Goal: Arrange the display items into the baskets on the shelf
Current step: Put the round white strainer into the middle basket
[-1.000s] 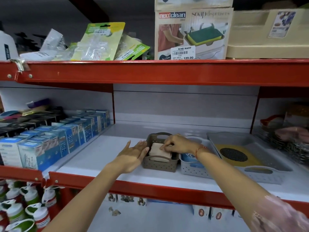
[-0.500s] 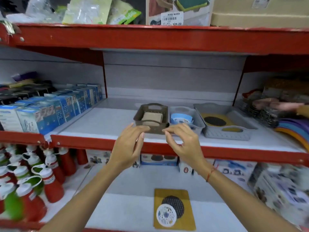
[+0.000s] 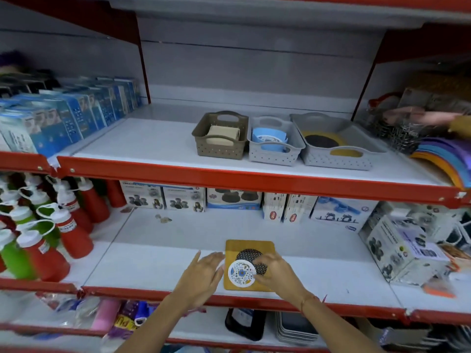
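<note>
Two bare hands reach to a lower white store shelf (image 3: 158, 263) with a red front edge. On it lies one mustard-yellow square mat (image 3: 248, 247), with one black mesh round disc (image 3: 251, 256) on top and one white round coaster with a blue floral print (image 3: 240, 272) overlapping the disc at its 7 o'clock side. The right hand (image 3: 276, 273) pinches the white coaster's right rim with its fingertips. The left hand (image 3: 202, 275) is released, fingers spread, just beside the mat at its 9 o'clock.

On the shelf above, at 12 o'clock, three perforated plastic baskets stand in a row: one brown basket (image 3: 219, 149) holding a beige block, one small grey basket (image 3: 274, 155) holding blue pieces, and one wide grey basket (image 3: 336, 159) holding a yellow mat with a black disc.
</note>
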Motion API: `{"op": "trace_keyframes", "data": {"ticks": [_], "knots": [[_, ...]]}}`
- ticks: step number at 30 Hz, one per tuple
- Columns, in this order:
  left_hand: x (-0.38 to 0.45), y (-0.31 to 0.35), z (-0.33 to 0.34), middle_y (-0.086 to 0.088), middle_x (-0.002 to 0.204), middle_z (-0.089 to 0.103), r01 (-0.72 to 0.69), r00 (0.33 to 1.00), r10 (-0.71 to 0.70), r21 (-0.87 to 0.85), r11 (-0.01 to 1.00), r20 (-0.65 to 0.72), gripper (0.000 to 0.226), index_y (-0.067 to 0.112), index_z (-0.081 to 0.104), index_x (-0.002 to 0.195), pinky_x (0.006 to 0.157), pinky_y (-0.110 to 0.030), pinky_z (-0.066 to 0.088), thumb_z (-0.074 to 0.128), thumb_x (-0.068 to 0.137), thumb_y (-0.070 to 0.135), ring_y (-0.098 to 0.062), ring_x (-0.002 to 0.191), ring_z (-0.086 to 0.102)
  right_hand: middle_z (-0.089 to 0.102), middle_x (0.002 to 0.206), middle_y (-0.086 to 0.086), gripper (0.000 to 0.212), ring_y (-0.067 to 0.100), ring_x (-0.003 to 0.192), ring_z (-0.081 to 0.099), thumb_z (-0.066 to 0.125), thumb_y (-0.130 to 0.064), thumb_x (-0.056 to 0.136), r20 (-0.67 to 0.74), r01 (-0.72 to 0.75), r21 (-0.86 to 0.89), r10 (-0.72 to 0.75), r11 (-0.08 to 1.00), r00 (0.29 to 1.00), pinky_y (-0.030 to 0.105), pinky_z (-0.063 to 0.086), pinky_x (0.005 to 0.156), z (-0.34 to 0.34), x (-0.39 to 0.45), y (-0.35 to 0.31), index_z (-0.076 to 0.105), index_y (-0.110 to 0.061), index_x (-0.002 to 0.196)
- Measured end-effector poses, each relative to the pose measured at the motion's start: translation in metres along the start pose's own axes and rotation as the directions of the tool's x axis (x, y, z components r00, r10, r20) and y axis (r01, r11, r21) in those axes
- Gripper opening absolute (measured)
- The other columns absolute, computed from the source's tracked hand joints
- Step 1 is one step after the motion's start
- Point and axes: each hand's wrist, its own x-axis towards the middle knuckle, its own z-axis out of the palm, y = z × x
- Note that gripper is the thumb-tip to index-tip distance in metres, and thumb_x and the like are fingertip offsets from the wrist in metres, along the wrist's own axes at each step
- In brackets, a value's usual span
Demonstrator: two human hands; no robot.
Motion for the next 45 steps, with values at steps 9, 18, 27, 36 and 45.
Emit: {"op": "trace_keyframes", "data": {"ticks": [9,18,27,36,45], "knots": [[0.028,-0.011,0.032,-0.004,0.160,0.006,0.010,0.928,-0.069,0.162,0.987,0.366,0.055,0.012,0.011,0.149,0.119,-0.046,-0.004,0.009,0.100,0.036,-0.012,0.146,0.001,0.039,0.148,0.006,0.078,0.023,0.137,0.031,0.073,-0.035,0.076,0.205,-0.075,-0.024,0.078,0.997,0.976,0.028,0.029,0.112,0.030,0.030,-0.001,0.036,-0.014,0.142],[0.036,-0.026,0.059,-0.003,0.160,0.006,-0.038,0.934,-0.029,0.179,0.983,0.356,0.129,0.013,0.005,0.149,0.118,-0.044,-0.003,-0.046,0.040,0.061,-0.013,0.146,0.003,0.039,0.147,0.002,0.088,0.020,0.137,0.030,0.076,-0.039,0.071,0.205,-0.038,-0.008,0.039,0.999,0.978,0.029,0.029,0.112,0.043,0.041,0.007,0.033,-0.019,0.145],[0.029,-0.012,0.022,-0.003,0.157,0.022,-0.001,0.986,-0.013,0.082,0.997,0.167,0.120,0.016,0.027,0.145,0.119,-0.035,0.001,-0.032,0.054,0.067,-0.011,0.145,0.012,0.053,0.130,0.001,0.086,0.019,0.126,0.042,0.072,-0.047,0.061,0.009,-0.090,0.062,0.090,0.994,0.996,0.026,0.041,0.100,0.011,0.022,-0.005,0.041,-0.023,0.138],[0.003,0.025,-0.046,0.004,0.153,0.033,-0.061,0.997,0.065,0.100,0.993,-0.045,0.072,0.020,0.033,0.142,0.116,-0.025,0.002,0.002,0.089,0.057,-0.006,0.142,0.021,0.054,0.133,-0.004,0.089,0.015,0.123,0.044,0.074,-0.052,0.060,-0.141,0.024,0.088,-0.011,0.996,0.990,0.026,0.040,0.101,-0.055,-0.017,-0.037,0.043,-0.023,0.137],[0.003,0.061,-0.135,0.001,0.135,0.057,-0.188,0.920,0.205,0.083,0.979,-0.333,0.065,0.020,0.051,0.130,0.113,-0.032,0.028,0.012,0.089,0.052,-0.019,0.127,0.049,0.060,0.116,-0.015,0.072,0.005,0.107,0.051,0.079,-0.048,0.057,-0.363,0.227,0.052,-0.193,0.973,0.912,0.024,0.045,0.093,-0.153,-0.037,-0.091,0.054,-0.030,0.122]]}}
